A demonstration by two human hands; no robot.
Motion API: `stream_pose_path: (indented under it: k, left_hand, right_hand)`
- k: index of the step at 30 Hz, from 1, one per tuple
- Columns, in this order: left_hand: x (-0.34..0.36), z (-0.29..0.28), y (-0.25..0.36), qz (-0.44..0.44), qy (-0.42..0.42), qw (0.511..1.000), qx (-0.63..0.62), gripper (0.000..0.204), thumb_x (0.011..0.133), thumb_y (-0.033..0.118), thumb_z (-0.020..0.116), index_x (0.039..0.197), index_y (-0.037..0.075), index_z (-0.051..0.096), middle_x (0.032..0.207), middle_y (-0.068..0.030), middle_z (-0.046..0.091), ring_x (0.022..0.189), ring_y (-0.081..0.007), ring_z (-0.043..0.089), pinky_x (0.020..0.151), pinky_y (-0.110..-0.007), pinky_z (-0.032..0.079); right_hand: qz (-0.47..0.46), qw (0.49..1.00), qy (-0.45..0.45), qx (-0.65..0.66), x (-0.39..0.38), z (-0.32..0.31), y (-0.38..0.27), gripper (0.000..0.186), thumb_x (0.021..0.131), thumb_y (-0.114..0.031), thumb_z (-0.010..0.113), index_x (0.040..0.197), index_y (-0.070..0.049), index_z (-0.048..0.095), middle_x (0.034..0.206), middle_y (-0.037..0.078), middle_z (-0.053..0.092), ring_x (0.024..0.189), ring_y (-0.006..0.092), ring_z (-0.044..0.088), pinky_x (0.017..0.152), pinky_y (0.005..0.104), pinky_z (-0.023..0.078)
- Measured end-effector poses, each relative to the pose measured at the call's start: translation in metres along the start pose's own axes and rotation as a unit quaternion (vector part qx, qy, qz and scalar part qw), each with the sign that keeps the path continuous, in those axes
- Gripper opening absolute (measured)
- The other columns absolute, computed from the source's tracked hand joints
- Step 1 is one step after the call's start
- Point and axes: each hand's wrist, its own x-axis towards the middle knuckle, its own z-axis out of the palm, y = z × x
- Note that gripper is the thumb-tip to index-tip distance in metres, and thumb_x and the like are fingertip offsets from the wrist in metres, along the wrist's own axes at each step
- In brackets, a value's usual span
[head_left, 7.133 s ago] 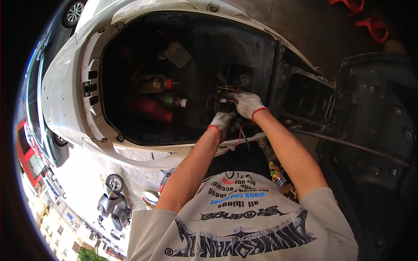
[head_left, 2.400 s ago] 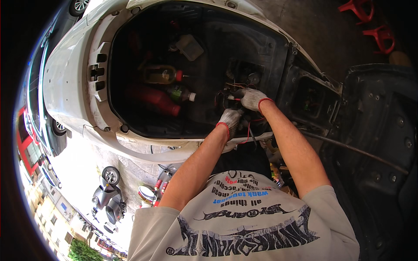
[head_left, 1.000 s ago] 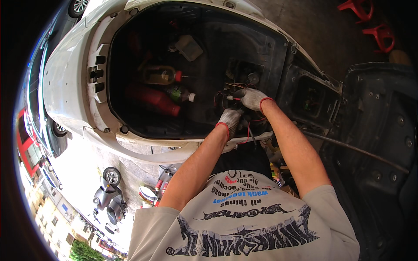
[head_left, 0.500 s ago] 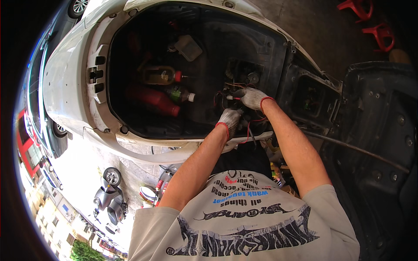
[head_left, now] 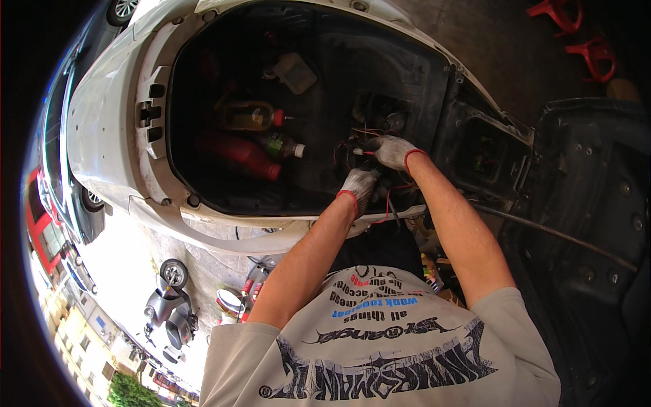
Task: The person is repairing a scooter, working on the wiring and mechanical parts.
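Both my hands wear whitish knit gloves with red cuffs and work over the black storage compartment (head_left: 325, 61) of a white scooter. My right hand (head_left: 395, 153) is closed, pinching a thin wire with a small red and white connector (head_left: 363, 152). Just nearer and to its left, my left hand (head_left: 360, 184) has its fingers curled down among dark wires; what they grip is hidden. An opening in the compartment floor (head_left: 380, 112) shows loose wires and a round metal part. A red wire (head_left: 388, 207) hangs over the near rim beside my left hand.
Left in the compartment lie a yellowish bottle (head_left: 247, 117), a red bottle (head_left: 247, 159), a green-labelled bottle (head_left: 281, 145) and a pale container (head_left: 296, 73). The raised black seat (head_left: 590, 197) stands at right. Red stools (head_left: 593, 57) and a parked scooter (head_left: 169, 312) are farther off.
Hardly anything differs. Both hands keep their places at the wires, and the view has shifted very slightly.
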Motion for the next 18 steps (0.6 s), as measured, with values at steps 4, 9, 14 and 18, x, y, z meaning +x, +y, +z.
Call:
stream_pose_path:
  k: [4, 9, 14, 18]
  left_hand:
    - [0.001, 0.0, -0.001, 0.005, 0.004, 1.0, -0.01, 0.022, 0.096, 0.014, 0.05, 0.093, -0.002, 0.064, 0.075, -0.0086, 0.066, 0.047, -0.0128, 0.056, 0.04, -0.024, 0.039]
    - [0.001, 0.001, 0.0, 0.003, 0.005, 1.0, 0.0, 0.022, 0.095, 0.014, 0.051, 0.092, -0.002, 0.065, 0.074, -0.0083, 0.066, 0.047, -0.0124, 0.055, 0.04, -0.025, 0.038]
    - [0.0, -0.001, -0.002, 0.024, -0.006, 1.0, -0.01, 0.02, 0.095, 0.014, 0.052, 0.094, -0.001, 0.065, 0.074, -0.0072, 0.065, 0.048, -0.0118, 0.055, 0.041, -0.024, 0.039]
    - [-0.003, 0.001, 0.0, 0.035, -0.006, 0.999, -0.02, 0.019, 0.094, 0.015, 0.052, 0.095, 0.0, 0.064, 0.074, -0.0067, 0.065, 0.048, -0.0116, 0.056, 0.041, -0.024, 0.039]
  right_hand:
    - [-0.008, 1.0, -0.008, -0.011, 0.002, 0.0, -0.003, 0.042, 0.086, -0.013, 0.045, 0.123, -0.018, 0.063, 0.122, 0.015, 0.062, 0.115, 0.0336, 0.057, 0.096, 0.0392, 0.045]
    - [0.007, 1.0, -0.018, -0.023, 0.007, 0.002, -0.001, 0.042, 0.086, -0.011, 0.045, 0.122, -0.02, 0.064, 0.12, 0.014, 0.065, 0.111, 0.0319, 0.06, 0.093, 0.0373, 0.046]
    - [-0.002, 0.999, -0.039, 0.001, 0.0, -0.004, -0.015, 0.043, 0.085, -0.012, 0.045, 0.123, -0.022, 0.064, 0.121, 0.013, 0.064, 0.112, 0.0322, 0.059, 0.094, 0.038, 0.046]
    - [-0.002, 1.0, -0.03, -0.008, -0.002, -0.005, -0.019, 0.043, 0.085, -0.013, 0.045, 0.123, -0.022, 0.064, 0.122, 0.014, 0.063, 0.115, 0.0321, 0.058, 0.096, 0.0381, 0.045]
